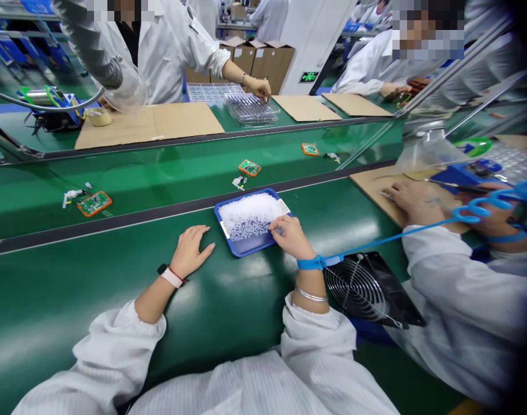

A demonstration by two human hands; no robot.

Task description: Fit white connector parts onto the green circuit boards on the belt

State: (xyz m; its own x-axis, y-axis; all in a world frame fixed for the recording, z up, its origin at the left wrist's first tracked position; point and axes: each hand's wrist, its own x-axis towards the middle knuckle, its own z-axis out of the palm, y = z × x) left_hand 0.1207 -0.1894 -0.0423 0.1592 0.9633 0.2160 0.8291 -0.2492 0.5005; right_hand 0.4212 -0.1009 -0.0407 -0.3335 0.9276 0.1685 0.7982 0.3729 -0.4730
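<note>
- Small white pellets (pixel 248 213) are lying in a loose, heaped layer inside a blue plastic tray (pixel 243 249), and the tray is sitting on the green belt of the bench (pixel 64 323), directly in front of the person.
- The pellets are appearing light, hard and slippery, so they would probably scatter easily; fingertips seem best for taking a few, and the tray's raised rim seems the safest hold for the whole load.
- The right hand (pixel 290 236) is reaching over the tray's right side, its fingertips drawn together among the pellets; whether the grip is clamped on any pellet cannot be told.
- The left hand (pixel 191 251) is resting on the belt just beside the tray, with its fingers spread, its grip open and nothing held.
- A blue wrist strap (pixel 311 263) is circling the right wrist, and a coiled blue cord (pixel 475 212) is leading away to the right.
- A black fan grille (pixel 362 288) is lying just beyond the right forearm.
- Orange-edged circuit boards (pixel 94 203) are lying well apart on the next green belt.
- Farther off, a co-worker's hand (pixel 258 88) is resting on a clear plastic tray (pixel 252 112), while another co-worker's hand (pixel 413 202) is pressing on a cardboard sheet (pixel 369 187).
</note>
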